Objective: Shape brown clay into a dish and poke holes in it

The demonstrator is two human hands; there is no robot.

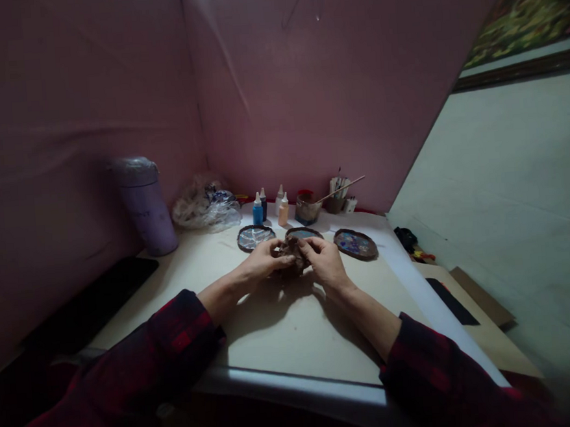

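Observation:
A lump of brown clay (295,258) is held between my two hands, just above the pale tabletop (294,343). From the left, my left hand (267,260) is closed on it with thumb and fingers. On the other side, my right hand (323,259) pinches the same clay. Behind the hands lie three shallow dark-rimmed pieces: a left dish (256,239) with white streaks, a middle dish (302,232) partly hidden by my hands, and a right dish (355,244) with blue and purple patches.
At the back stand a blue bottle (257,213), an orange bottle (283,213), a cup of liquid (307,210) with a stick, and a brush holder (336,203). A purple tumbler (147,213), crumpled plastic bag (206,206) and black slab (96,298) are left.

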